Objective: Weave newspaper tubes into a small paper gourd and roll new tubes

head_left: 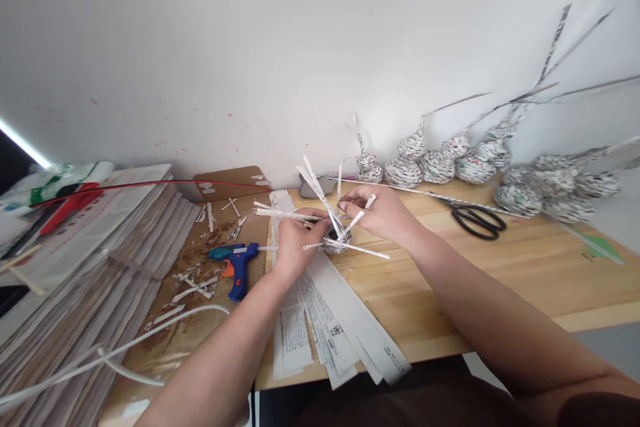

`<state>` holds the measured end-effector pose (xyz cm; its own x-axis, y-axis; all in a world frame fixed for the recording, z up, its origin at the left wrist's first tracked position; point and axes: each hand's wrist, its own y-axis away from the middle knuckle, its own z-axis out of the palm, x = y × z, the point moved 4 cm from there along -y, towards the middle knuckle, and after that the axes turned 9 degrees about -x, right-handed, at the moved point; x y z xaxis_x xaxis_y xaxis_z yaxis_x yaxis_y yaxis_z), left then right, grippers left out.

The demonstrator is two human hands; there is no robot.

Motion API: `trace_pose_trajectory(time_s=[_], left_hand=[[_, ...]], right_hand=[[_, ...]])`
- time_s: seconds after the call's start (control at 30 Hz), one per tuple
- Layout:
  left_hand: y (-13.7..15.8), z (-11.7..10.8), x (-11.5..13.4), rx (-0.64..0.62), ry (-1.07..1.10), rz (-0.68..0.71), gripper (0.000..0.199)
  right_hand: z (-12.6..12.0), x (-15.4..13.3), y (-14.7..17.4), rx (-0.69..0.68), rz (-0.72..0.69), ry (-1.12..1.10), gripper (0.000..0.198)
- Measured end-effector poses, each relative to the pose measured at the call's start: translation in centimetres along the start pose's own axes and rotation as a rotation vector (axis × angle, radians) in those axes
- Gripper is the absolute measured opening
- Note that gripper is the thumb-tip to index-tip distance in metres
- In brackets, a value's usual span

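Between my hands sits a small round weave of rolled newspaper (338, 246), with several white paper sticks (316, 187) poking out of it in all directions. My left hand (295, 240) is closed around its left side, thumb on the rim. On the far right side, my right hand (375, 210) pinches at the paper sticks, fingertips together. A long thin paper tube (425, 195) runs from near my right hand toward the right. Beneath the weave lie flat printed paper strips (340, 320), fanned toward the table's front edge.
Left of my hands lies a blue glue gun (240, 267) among paper scraps (197, 285). A tall newspaper stack (135, 247) stands farther left, with a white cable (165, 320) before it. Black scissors (477, 219) rest at right. Several gourd-shaped woven paper pieces (440, 163) line the wall.
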<state>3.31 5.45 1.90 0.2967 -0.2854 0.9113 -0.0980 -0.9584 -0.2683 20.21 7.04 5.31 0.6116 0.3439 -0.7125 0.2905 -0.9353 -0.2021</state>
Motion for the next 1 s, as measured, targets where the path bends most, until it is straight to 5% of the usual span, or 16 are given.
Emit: trace_pose_trajectory(time_s=[0.13, 0.3, 0.53, 0.77, 0.9, 1.0], left_hand=[[-0.1, 0.1, 0.0, -0.029, 0.018, -0.015, 0.010], [-0.1, 0.0, 0.1, -0.076, 0.036, -0.017, 0.012], [-0.1, -0.9, 1.1, -0.090, -0.103, 0.012, 0.009], [-0.4, -0.5, 0.0, -0.215, 0.162, 0.014, 0.006], [-0.2, -0.3, -0.3, -0.215, 0.182, -0.045, 0.008], [-0.3, -0.3, -0.1, -0.174, 0.154, -0.063, 0.006]], right_hand=[[0.1, -0.1, -0.2, -0.118, 0.051, -0.002, 0.016], [1.1, -0.3, -0.2, -0.073, -0.038, -0.089, 0.011], [1.5, -2.2, 0.7, -0.028, -0.411, 0.060, 0.025], [1.4, -2.5, 0.8, -0.005, -0.538, 0.022, 0.029], [1.5, -2.5, 0.9, 0.036, -0.532, 0.036, 0.022], [0.2, -2.1, 0.8, 0.200, -0.386, 0.096, 0.008]])
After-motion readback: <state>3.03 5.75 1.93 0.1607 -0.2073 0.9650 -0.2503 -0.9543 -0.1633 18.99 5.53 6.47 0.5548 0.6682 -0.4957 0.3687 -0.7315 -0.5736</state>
